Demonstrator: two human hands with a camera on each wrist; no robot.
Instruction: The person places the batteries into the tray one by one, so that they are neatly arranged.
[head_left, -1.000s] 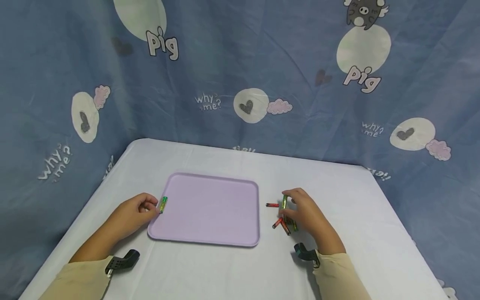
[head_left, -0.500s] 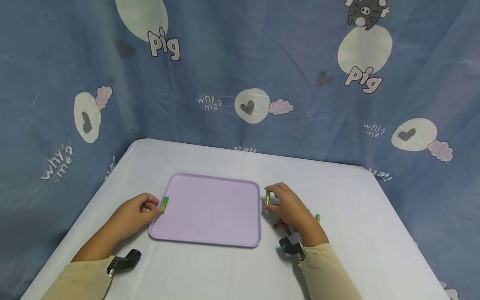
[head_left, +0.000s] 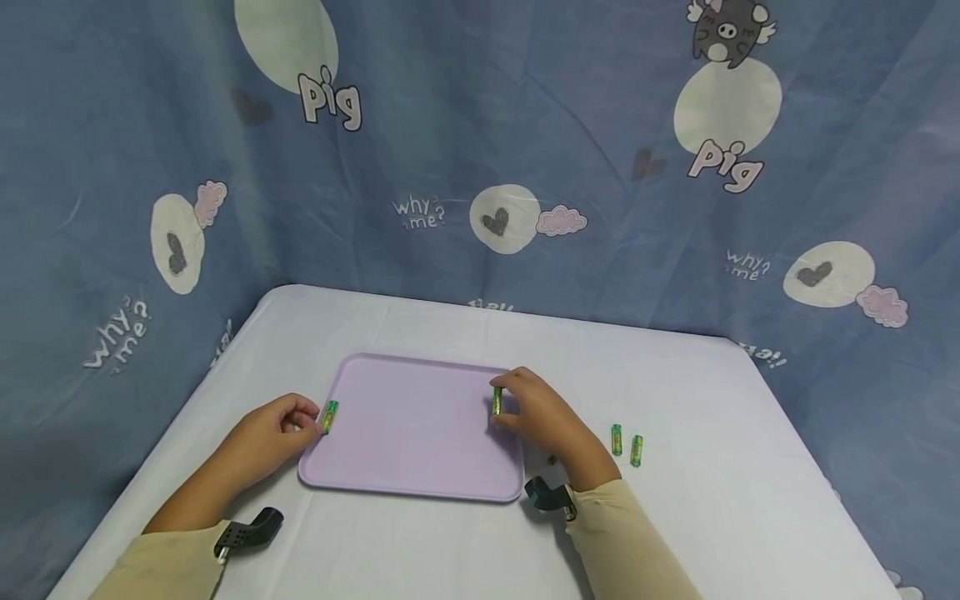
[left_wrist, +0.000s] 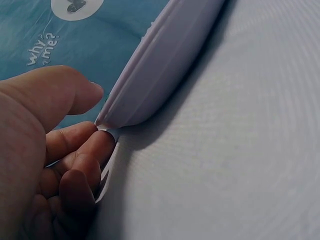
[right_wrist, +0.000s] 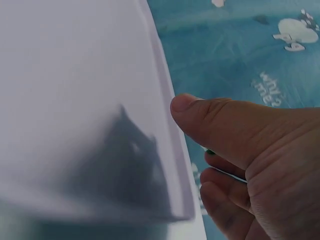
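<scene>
In the head view a lilac tray lies on the white table, with a green battery at its left rim. My left hand rests beside that rim, fingers loosely curled, fingertips right at the edge; in the left wrist view the thumb stands apart from the fingers. Over the tray's right side, my right hand pinches another green battery upright between thumb and fingers. From the right wrist that battery is mostly hidden behind the hand, and the hand's shadow falls on the tray.
Two green batteries, a nearer one and another, lie on the table right of my right forearm. A dark battery end peeks out beside the right wrist. Behind the table hangs a blue printed curtain.
My right hand has lifted a green battery from the pile and carried it left, over the tray's right rim. The left hand stays where it was.
</scene>
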